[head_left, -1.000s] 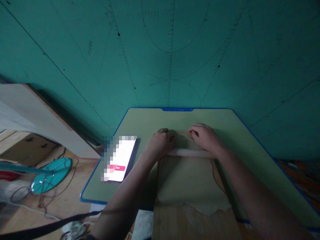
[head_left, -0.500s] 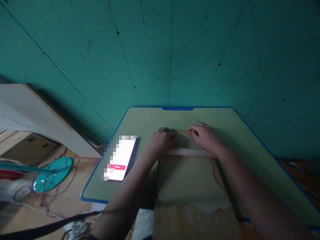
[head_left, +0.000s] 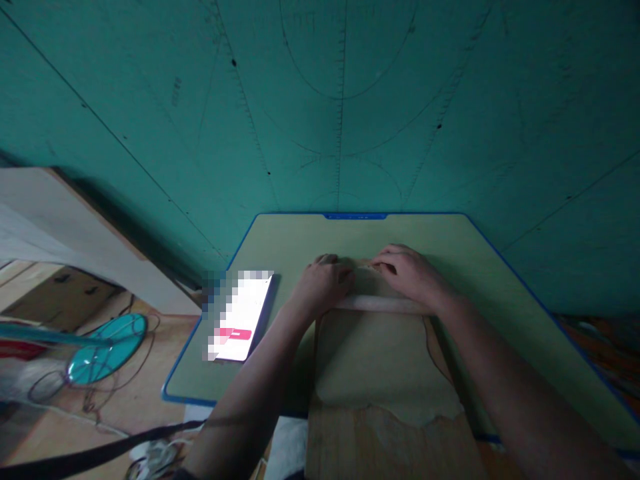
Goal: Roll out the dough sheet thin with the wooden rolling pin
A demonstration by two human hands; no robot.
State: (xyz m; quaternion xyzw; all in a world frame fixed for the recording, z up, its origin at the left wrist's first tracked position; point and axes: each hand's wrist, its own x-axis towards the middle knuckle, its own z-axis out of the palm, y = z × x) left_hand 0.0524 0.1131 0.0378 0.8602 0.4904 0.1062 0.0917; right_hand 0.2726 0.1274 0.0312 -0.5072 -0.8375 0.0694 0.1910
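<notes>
A thin, pale sheet of dough [head_left: 380, 363] lies over a wooden board [head_left: 385, 450], its near edge wavy. Across the sheet rests a slim rolling pin [head_left: 383, 305], just on the near side of my wrists. At the far left corner of the dough my left hand [head_left: 325, 279] is closed, its fingers curled down on the edge and partly hidden. My right hand [head_left: 407, 267] pinches the dough's far edge, a little right of the middle. Neither hand grips the rolling pin.
The board sits on a pale table [head_left: 295, 240] with a blue rim, against a green wall [head_left: 340, 133]. A lit tablet [head_left: 245, 313] lies left of my forearm. On the floor at left are a turquoise round base [head_left: 107, 350], cables and a cardboard box [head_left: 60, 297].
My right hand has shifted slightly left along the dough's far edge. My left hand, the rolling pin and the board look unchanged.
</notes>
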